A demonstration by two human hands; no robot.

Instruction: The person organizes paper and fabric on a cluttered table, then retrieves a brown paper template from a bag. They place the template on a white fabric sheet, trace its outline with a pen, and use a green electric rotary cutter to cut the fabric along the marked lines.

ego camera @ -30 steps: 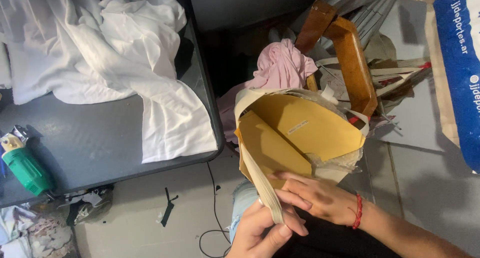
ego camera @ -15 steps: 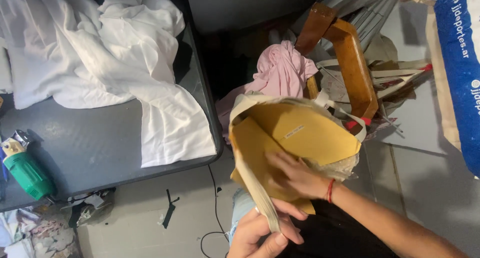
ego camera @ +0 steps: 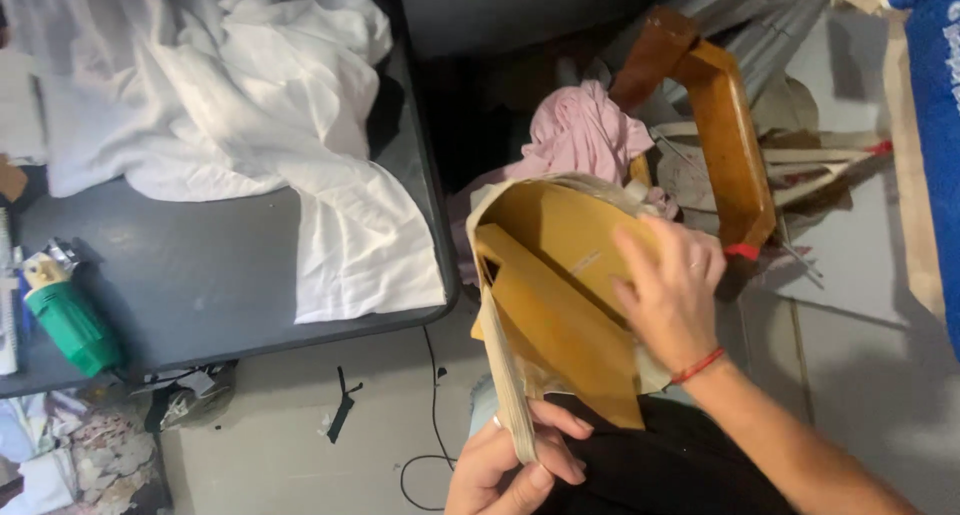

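Head view: the left hand pinches the beige strap of the yellow-lined fabric bag with fingers closed, while the right hand lies flat, fingers spread, on the bag's yellow lining, the bag sitting above the person's lap beside the grey table.

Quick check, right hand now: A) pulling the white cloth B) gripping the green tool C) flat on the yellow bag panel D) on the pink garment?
C: the right hand lies spread on the yellow bag, while the left hand pinches its cream strap.
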